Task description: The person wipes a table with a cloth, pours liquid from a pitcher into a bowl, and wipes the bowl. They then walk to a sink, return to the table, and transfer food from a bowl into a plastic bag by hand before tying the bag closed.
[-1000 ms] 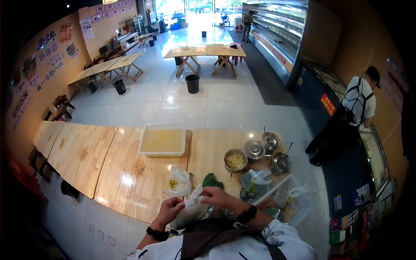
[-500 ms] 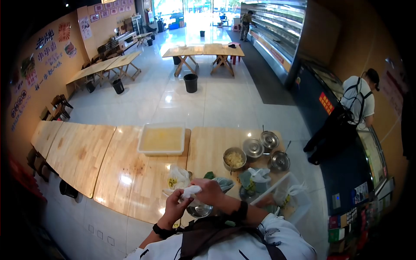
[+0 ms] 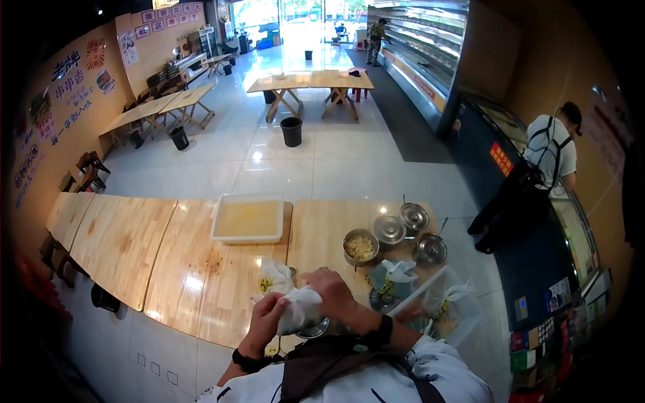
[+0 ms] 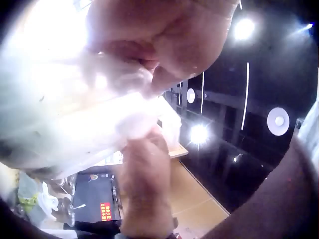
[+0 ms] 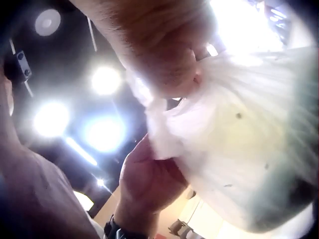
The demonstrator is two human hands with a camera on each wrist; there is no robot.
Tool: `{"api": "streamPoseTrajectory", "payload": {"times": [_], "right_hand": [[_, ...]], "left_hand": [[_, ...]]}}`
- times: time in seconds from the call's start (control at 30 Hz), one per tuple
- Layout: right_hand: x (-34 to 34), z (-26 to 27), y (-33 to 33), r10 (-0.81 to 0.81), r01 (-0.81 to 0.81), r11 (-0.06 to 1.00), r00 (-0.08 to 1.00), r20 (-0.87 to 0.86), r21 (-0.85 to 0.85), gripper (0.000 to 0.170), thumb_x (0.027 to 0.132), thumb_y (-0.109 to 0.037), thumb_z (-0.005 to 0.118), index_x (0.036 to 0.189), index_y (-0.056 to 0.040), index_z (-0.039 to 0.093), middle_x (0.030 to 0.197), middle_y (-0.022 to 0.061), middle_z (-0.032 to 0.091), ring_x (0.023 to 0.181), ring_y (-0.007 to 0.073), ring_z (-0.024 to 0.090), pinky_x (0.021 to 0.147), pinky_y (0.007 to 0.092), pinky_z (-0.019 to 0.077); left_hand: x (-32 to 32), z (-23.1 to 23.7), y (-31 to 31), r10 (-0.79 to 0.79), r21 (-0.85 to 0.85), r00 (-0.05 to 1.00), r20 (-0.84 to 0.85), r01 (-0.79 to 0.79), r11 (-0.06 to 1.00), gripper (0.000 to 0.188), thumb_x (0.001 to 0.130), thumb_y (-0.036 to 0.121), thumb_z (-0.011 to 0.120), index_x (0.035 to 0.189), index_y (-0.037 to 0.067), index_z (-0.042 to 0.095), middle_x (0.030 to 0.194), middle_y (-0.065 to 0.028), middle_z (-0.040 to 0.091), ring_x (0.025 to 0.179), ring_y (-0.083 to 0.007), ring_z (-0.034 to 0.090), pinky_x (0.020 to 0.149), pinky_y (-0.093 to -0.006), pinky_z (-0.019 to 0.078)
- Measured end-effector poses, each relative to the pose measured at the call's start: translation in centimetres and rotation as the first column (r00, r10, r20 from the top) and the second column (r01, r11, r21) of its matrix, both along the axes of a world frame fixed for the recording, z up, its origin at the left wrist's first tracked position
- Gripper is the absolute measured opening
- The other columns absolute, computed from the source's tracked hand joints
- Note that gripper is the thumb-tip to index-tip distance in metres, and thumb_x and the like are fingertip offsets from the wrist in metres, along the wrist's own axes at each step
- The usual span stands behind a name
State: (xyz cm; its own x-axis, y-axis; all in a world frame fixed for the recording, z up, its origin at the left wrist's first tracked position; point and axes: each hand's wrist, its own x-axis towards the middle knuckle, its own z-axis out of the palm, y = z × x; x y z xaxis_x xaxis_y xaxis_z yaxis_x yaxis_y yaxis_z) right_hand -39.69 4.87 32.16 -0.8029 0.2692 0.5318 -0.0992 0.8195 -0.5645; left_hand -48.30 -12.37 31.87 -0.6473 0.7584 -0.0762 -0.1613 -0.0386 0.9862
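A translucent white plastic bag (image 3: 301, 310) hangs between both hands close to the body, something dark green inside its lower part. My left hand (image 3: 267, 321) pinches the bag's gathered top from the left. On the other side, my right hand (image 3: 334, 294) grips the top with curled fingers. In the right wrist view the bag (image 5: 239, 134) looks full and wrinkled, with the left hand (image 5: 149, 181) below its twisted neck and the right hand (image 5: 159, 50) above. The left wrist view shows the bag (image 4: 60, 119) blurred and bright.
Beyond the hands stand a tub of yellowish liquid (image 3: 248, 219), a pot of chopped food (image 3: 361, 247) and several lidded pots. Another bag (image 3: 275, 275) lies just left of the hands. Right are a tied bag (image 3: 396, 274) and a clear bin (image 3: 463, 310). A person (image 3: 547, 154) stands far right.
The hands have shifted around the bag's top; half a second ago they were closer together over a bunched white part. The bag's body now shows between them, and the green item beyond is hidden.
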Motion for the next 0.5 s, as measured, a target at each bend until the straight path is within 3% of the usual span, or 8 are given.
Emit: {"api": "streamPoseTrajectory", "payload": {"times": [0.03,0.17,0.23,0.27,0.3,0.37,0.4,0.5], "right_hand": [[0.2,0.8,-0.2,0.128,-0.119,0.991,0.977,-0.173,0.058,0.029,0.074,-0.013,0.057,0.102,-0.0100,0.058,0.080,0.0150,0.060,0.077,0.0340,0.058,0.072,0.0416,0.0461],[1.5,1.3,-1.4,0.324,-0.324,0.944,0.946,-0.015,-0.065,0.032,0.069,-0.009,0.065,0.101,-0.0069,0.059,0.082,0.0133,0.060,0.072,0.0297,0.058,0.064,0.0387,0.0463],[1.6,0.0,-0.8,0.321,-0.291,0.847,0.947,-0.007,-0.445,0.032,0.072,-0.009,0.065,0.104,-0.0058,0.058,0.086,0.0124,0.062,0.072,0.0229,0.059,0.063,0.0346,0.0459],[1.5,0.1,-0.7,0.362,-0.351,0.802,0.929,-0.074,-0.483,0.026,0.078,-0.013,0.065,0.102,-0.0052,0.059,0.083,0.0087,0.063,0.067,0.0138,0.057,0.060,0.0280,0.0443],[1.6,0.1,-0.4,0.366,-0.353,0.800,0.928,-0.071,-0.485,0.026,0.078,-0.013,0.065,0.102,-0.0052,0.059,0.083,0.0087,0.063,0.067,0.0138,0.057,0.060,0.0280,0.0443],[1.9,0.1,0.3,0.430,-0.177,0.530,0.899,0.083,-0.829,0.019,0.083,-0.017,0.063,0.095,-0.0025,0.058,0.073,0.0040,0.060,0.063,0.0089,0.056,0.056,0.0233,0.0430],[1.7,0.0,0.3,0.407,-0.145,0.529,0.908,0.100,-0.836,0.021,0.084,-0.018,0.062,0.094,-0.0008,0.056,0.068,-0.0016,0.056,0.061,0.0040,0.052,0.053,0.0194,0.0397],[1.6,0.9,0.0,0.340,-0.042,0.498,0.928,0.150,-0.866,0.023,0.084,-0.016,0.063,0.099,-0.0007,0.056,0.069,-0.0010,0.054,0.057,0.0044,0.048,0.050,0.0205,0.0383]], "left_hand": [[0.2,-0.4,0.2,0.001,0.000,1.000,-0.001,-0.001,1.000,0.014,0.087,0.012,0.058,0.094,0.000,0.060,0.084,0.0005,0.059,0.075,-0.0060,0.050,0.067,-0.0204,0.0416],[0.7,-0.7,1.1,-0.104,0.023,0.995,0.006,0.104,0.994,0.012,0.087,0.008,0.056,0.097,0.001,0.058,0.085,0.0002,0.058,0.079,-0.0061,0.052,0.074,-0.0207,0.0430],[0.2,-2.5,1.0,-0.168,0.030,0.984,0.066,0.166,0.986,0.013,0.087,0.007,0.056,0.098,0.002,0.058,0.085,0.0010,0.058,0.080,-0.0060,0.052,0.076,-0.0208,0.0429],[0.3,-2.3,1.1,-0.154,0.059,0.987,0.039,0.152,0.987,0.011,0.087,0.008,0.056,0.096,0.002,0.059,0.090,0.0008,0.057,0.081,-0.0064,0.051,0.076,-0.0212,0.0424],[0.4,-2.0,1.1,-0.150,0.059,0.988,0.042,0.147,0.987,0.011,0.087,0.008,0.056,0.096,0.002,0.059,0.090,0.0008,0.057,0.081,-0.0064,0.051,0.076,-0.0212,0.0424],[0.3,-1.0,1.5,-0.085,0.103,0.891,-0.445,0.145,0.984,0.008,0.087,0.009,0.057,0.092,0.003,0.058,0.095,0.0001,0.055,0.082,-0.0077,0.051,0.073,-0.0216,0.0417],[0.3,-1.2,1.4,-0.083,0.103,0.891,-0.447,0.143,0.984,0.008,0.087,0.009,0.057,0.092,0.003,0.058,0.095,0.0001,0.055,0.082,-0.0077,0.051,0.073,-0.0216,0.0417],[0.2,-1.3,1.1,-0.062,0.100,0.944,-0.323,0.099,0.990,0.007,0.087,0.009,0.057,0.091,0.003,0.057,0.099,-0.0003,0.053,0.082,-0.0092,0.051,0.075,-0.0225,0.0424]]}}
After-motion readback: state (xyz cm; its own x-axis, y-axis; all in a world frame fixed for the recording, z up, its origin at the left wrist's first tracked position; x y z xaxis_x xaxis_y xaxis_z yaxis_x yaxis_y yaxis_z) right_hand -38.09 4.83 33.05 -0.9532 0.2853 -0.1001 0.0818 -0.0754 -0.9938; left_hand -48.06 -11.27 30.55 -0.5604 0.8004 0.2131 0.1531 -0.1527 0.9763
